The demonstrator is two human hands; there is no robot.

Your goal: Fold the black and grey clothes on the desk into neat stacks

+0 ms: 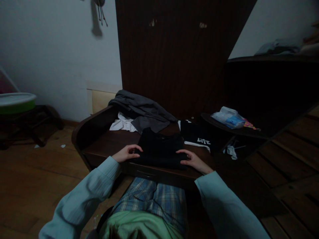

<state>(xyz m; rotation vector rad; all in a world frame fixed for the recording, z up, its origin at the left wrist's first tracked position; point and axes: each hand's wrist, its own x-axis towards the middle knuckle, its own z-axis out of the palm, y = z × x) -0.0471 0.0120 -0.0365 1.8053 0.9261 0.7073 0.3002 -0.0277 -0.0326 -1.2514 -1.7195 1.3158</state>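
Note:
A folded black garment (pixel 159 148) lies on the dark wooden desk (pixel 104 142) in front of me. My left hand (pixel 126 153) rests at its left edge, fingers curled onto the cloth. On the opposite side my right hand (pixel 193 160) touches the garment's right edge with fingers bent against it. Both arms wear light blue-green sleeves.
Behind the garment lie a grey piece of clothing (pixel 144 111), a white cloth (pixel 123 124) and a black shirt with white lettering (pixel 199 136). A plastic packet (pixel 229 118) sits on a side shelf at right. A dark wardrobe (pixel 174 56) stands behind. A green-rimmed tub (pixel 16 101) is far left.

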